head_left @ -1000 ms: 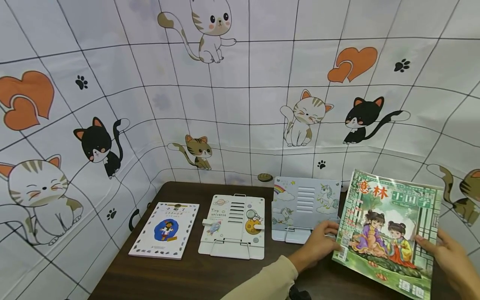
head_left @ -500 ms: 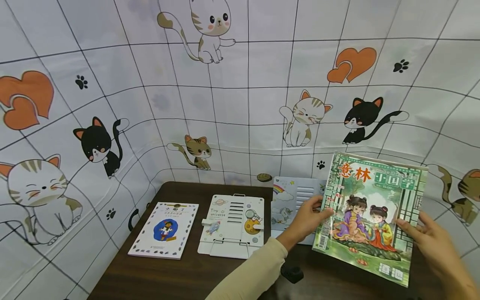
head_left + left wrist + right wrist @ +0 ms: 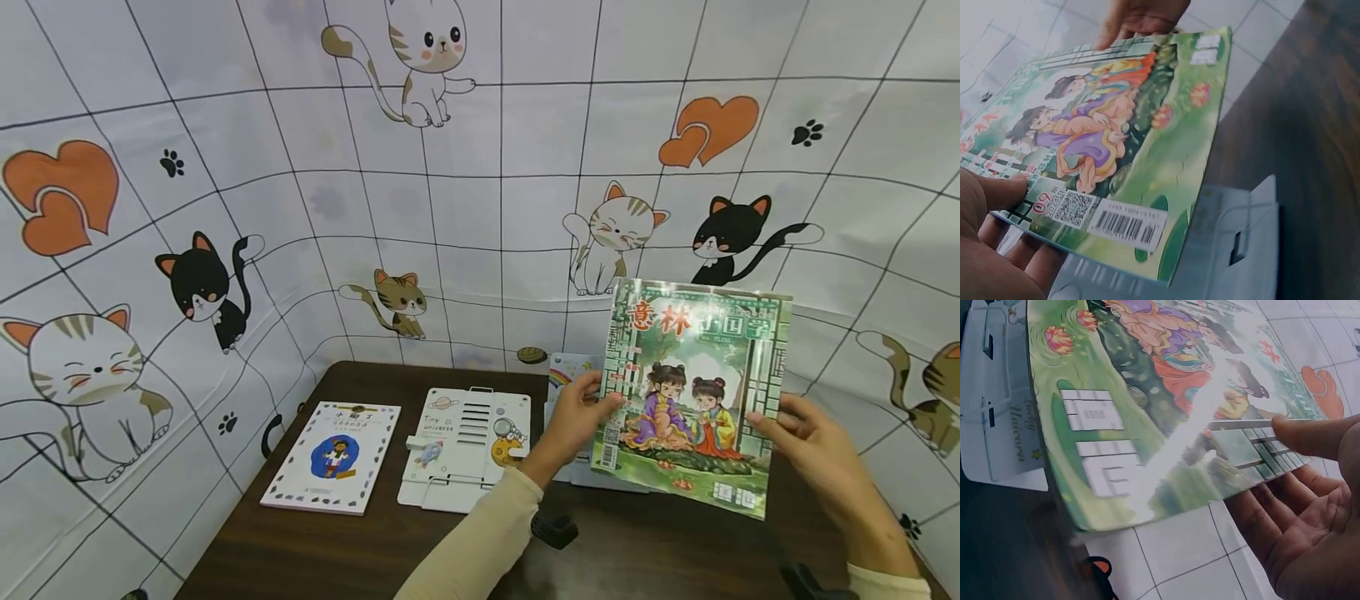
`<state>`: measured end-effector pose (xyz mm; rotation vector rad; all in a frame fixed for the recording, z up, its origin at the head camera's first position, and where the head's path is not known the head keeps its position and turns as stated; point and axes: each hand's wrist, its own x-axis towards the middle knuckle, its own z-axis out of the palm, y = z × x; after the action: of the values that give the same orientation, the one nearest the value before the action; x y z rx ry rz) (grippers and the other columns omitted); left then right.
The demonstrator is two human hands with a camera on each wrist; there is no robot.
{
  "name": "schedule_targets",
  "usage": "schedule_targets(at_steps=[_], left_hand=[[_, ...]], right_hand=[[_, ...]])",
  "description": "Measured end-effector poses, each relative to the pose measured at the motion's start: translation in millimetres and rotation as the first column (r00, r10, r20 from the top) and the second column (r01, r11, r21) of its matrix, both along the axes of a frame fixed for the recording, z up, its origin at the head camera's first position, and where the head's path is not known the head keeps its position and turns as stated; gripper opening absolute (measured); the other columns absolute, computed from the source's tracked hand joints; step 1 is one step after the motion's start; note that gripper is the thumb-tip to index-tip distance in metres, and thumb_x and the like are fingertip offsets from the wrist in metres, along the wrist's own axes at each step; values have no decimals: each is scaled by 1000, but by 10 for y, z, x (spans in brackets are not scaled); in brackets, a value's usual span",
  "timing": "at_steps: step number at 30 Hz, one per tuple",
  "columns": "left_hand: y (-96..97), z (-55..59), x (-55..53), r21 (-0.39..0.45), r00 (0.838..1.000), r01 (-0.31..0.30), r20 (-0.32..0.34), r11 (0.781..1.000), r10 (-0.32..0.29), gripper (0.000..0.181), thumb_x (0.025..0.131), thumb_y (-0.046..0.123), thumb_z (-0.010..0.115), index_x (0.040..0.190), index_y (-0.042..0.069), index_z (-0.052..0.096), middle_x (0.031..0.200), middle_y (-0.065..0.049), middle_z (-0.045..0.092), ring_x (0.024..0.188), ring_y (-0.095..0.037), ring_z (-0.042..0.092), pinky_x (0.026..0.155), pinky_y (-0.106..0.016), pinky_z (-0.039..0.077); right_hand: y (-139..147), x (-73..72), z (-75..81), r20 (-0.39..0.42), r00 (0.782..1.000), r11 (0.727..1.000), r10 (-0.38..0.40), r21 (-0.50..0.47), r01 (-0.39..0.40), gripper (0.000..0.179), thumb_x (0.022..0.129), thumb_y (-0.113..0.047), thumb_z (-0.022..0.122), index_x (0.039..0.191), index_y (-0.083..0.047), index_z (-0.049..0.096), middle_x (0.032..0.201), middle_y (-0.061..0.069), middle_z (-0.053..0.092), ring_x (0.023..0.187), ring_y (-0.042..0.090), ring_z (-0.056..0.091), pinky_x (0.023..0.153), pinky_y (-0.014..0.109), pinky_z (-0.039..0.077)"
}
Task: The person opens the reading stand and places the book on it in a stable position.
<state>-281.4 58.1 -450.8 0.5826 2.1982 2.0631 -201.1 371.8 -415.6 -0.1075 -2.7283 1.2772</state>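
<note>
Both hands hold up a green magazine [image 3: 690,400] with two cartoon girls on its cover. The left hand [image 3: 573,421] grips its left edge, thumb on the cover and fingers behind, as the left wrist view shows. On the opposite edge the right hand [image 3: 810,442] pinches it the same way, with fingers [image 3: 1272,506] under the back. Behind the magazine in the head view stands a pale unicorn book stand [image 3: 573,367], mostly hidden. In the right wrist view the stand's lower ledge [image 3: 1010,444] shows beyond the magazine's bottom edge.
Left of the hands a white "Tiny universe" book stand [image 3: 465,450] rests on the dark wooden table [image 3: 390,558]. Further left lies a white booklet [image 3: 330,458] with a blue circle. A wall covering [image 3: 450,208] printed with cats closes off the back.
Both hands have carried the magazine left and up, from the table's right side to in front of the unicorn stand. It now covers most of that stand and sits more upright in view.
</note>
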Motion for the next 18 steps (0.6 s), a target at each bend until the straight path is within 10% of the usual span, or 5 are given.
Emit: schedule_targets(at_steps=[2, 5, 8, 11, 18], left_hand=[[-78, 34, -13, 1, 1000, -12, -2, 1000, 12, 59, 108, 27, 66, 158, 2, 46, 159, -24, 51, 147, -40, 52, 115, -50, 51], [-177, 91, -36, -10, 999, -26, -29, 1000, 26, 59, 109, 27, 65, 159, 1, 45, 161, -23, 49, 147, -40, 51, 116, -51, 50], [-243, 144, -65, -20, 997, -56, -59, 998, 55, 57, 108, 26, 66, 157, 2, 49, 159, -23, 52, 143, -40, 56, 112, -50, 53], [-298, 186, -94, -23, 993, -98, -65, 995, 97, 57, 107, 26, 68, 156, 3, 50, 158, -23, 53, 140, -40, 58, 111, -52, 54], [-400, 210, -194, 9, 990, -137, -35, 991, 137, 62, 107, 27, 68, 159, 3, 46, 160, -22, 50, 146, -40, 53, 116, -56, 48]], right_hand=[[-69, -28, 35, -28, 1000, 1000, 8, 0, -8, 79, 109, -41, 61, 161, 10, 29, 152, 45, 44, 92, -26, 41, 70, 11, 46], [-160, -83, 75, -95, 995, 1000, 1, 26, 1, 61, 107, -39, 65, 145, 6, 50, 143, 38, 59, 89, -28, 45, 69, 12, 47], [-237, -151, 113, -169, 985, 999, -16, 41, 24, 50, 105, -38, 69, 134, 2, 59, 117, 1, 75, 89, -28, 46, 68, 11, 46], [-323, -231, 153, -235, 972, 998, -27, 49, 40, 45, 104, -35, 71, 131, 1, 62, 98, -31, 62, 89, -28, 48, 68, 9, 45], [-520, -379, 226, -304, 951, 994, -56, 77, 83, 37, 104, -30, 72, 121, 2, 67, 103, 5, 74, 82, -22, 48, 64, 15, 45]])
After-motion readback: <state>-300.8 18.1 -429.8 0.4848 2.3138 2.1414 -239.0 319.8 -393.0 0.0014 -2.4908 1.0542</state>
